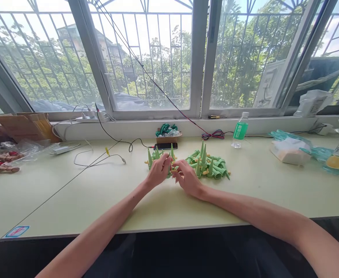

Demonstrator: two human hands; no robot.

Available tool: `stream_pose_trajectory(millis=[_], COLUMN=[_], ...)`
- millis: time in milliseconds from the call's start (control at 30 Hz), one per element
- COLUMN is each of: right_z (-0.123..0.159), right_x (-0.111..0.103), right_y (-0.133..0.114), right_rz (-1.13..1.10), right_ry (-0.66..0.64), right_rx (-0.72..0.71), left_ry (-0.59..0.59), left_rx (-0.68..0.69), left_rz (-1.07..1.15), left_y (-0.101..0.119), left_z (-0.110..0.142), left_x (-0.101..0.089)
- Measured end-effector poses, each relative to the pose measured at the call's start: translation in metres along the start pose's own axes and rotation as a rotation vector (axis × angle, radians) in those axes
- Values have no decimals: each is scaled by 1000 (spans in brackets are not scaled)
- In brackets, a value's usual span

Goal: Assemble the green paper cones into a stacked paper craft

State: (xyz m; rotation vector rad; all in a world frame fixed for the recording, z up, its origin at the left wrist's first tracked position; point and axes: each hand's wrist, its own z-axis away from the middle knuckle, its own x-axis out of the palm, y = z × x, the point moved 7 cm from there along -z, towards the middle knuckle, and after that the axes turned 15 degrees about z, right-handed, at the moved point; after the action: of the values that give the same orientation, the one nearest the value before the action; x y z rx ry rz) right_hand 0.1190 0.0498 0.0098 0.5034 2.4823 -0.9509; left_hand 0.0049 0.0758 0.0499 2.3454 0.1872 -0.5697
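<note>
My left hand [158,170] is closed round a light green pointed cone [169,170], mostly hidden by the fingers. Close against it, my right hand [188,180] pinches a small yellow piece [173,168] at the cone's side; whether the two are joined I cannot tell. Behind my left hand stand several upright green cones [150,158] with small yellow bits on them. Just right of my right hand lies a pile of green cones [217,168], some upright, others on their sides with open hollow ends.
Behind the hands are a black phone [165,146] on a cable and a small carton [168,133] of green and silver wrappers. A bottle [240,131] stands back right, near a tissue pack [289,150]. Loose cables [100,164] and bagged figures [4,162] lie left.
</note>
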Motion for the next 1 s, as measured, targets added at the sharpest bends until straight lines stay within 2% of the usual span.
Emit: stream_pose_trajectory(millis=[1000], right_z=[0], right_x=[2], right_y=[-1], right_rz=[9], right_ry=[-55], right_rx=[45], left_ry=[-17], left_rx=[19], left_rz=[-4], left_y=[4], left_z=[0], left_x=[1])
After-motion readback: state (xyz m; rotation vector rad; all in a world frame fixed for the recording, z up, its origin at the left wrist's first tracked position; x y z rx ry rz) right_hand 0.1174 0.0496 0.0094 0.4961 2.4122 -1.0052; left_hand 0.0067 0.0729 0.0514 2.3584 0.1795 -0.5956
